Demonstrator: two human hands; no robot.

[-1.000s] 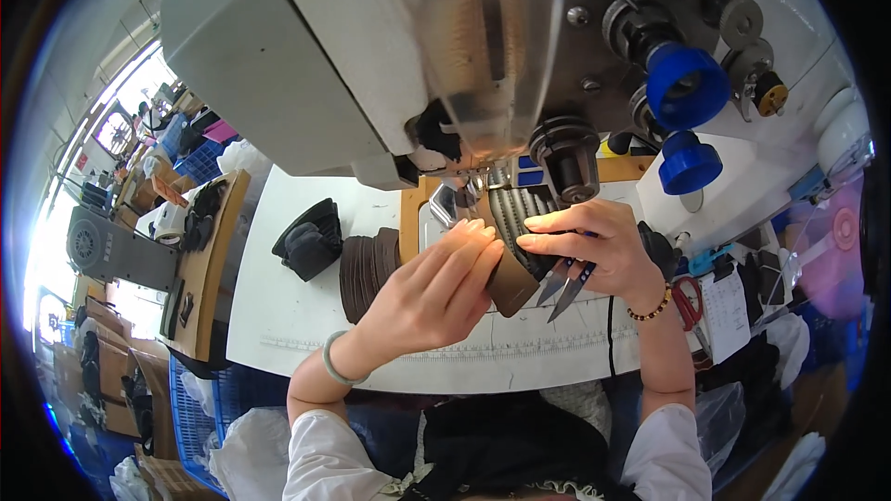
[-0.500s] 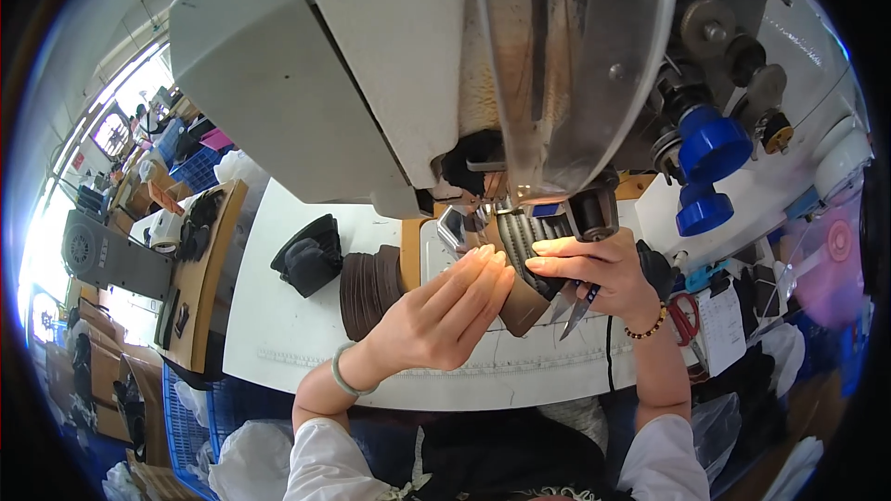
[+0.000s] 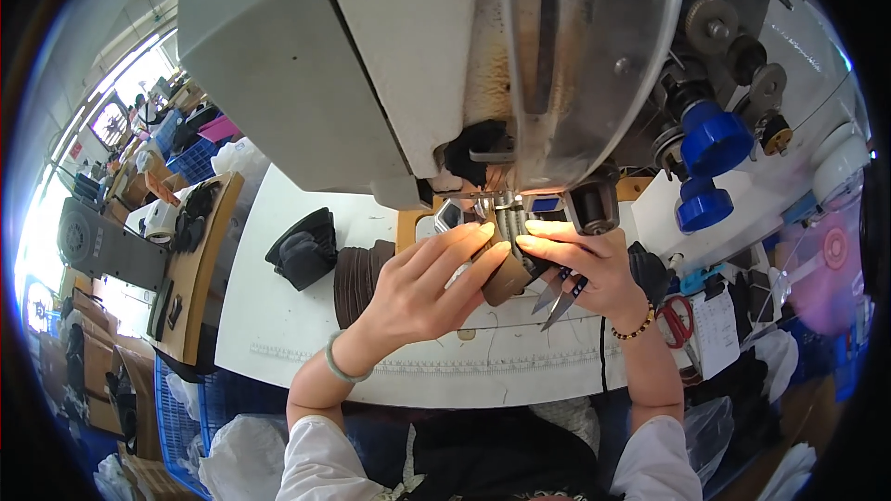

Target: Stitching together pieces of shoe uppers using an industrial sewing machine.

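A curved brown piece with a ribbed grey strip along it lies under the needle area of a sewing machine. My left hand presses its fingertips on the piece's left side, the thumb out of sight. From the right, my right hand lays its index and middle fingertips by the strip. Small scissors stay tucked in that hand, blades pointing toward me and slightly parted. Beside my left wrist stands a stack of dark brown curved pieces.
A black folded piece sits left of the stack. Red-handled scissors and a written sheet lie at the right. Blue knobs hang from the machine. A ruler scale runs along the near table edge; blue crates stand lower left.
The brown piece has moved a little away from me, toward the needle. My left fingers have spread and reach farther forward. My right fingertips have shifted slightly forward and left.
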